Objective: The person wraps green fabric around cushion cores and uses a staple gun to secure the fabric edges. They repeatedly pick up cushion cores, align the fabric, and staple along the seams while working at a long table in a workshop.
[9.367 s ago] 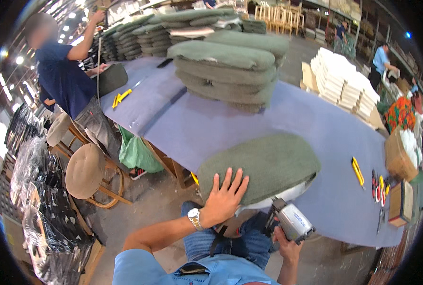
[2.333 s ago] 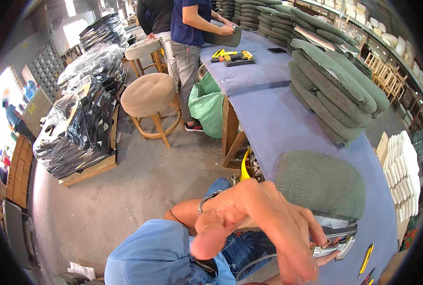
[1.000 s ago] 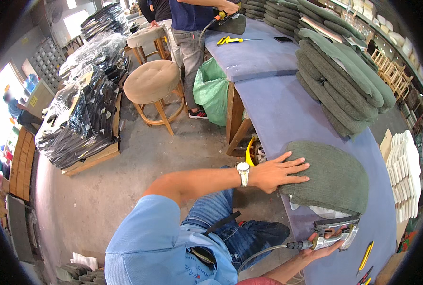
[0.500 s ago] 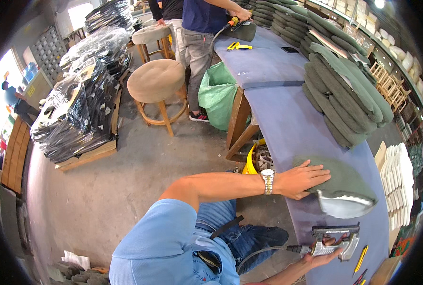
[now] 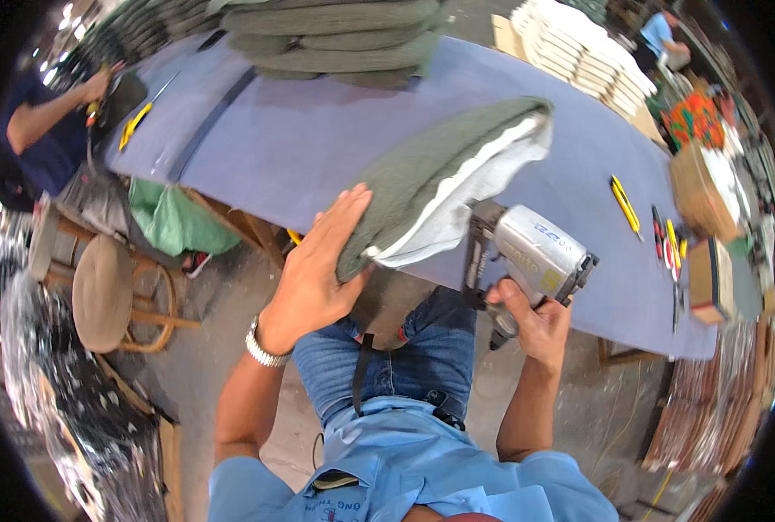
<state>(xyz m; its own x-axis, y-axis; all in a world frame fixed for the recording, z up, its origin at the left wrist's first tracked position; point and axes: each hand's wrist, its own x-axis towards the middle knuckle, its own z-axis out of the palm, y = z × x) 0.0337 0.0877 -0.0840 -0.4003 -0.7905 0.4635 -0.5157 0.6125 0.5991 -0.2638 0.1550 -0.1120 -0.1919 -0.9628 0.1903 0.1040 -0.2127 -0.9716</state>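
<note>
A dark green upholstered cushion is tilted up on the blue-grey worktable, its white lining turned partly toward me. My left hand, with a metal watch at the wrist, grips the cushion's near left end, fingers lying along the green fabric and thumb below. In my right hand is a silver and black staple gun, fingers wrapped round its handle. The gun's black nose stands close to the cushion's white edge; whether they touch, I cannot tell.
Stacked green cushions stand at the table's far side. A yellow cutter and several hand tools lie at right, near a small box. White pads are piled beyond. A co-worker stands at far left beside a stool.
My view has swung toward the right. The cushion, lying under my flat left hand before, is now tipped up in its grip. The staple gun has come up beside the cushion's edge.
</note>
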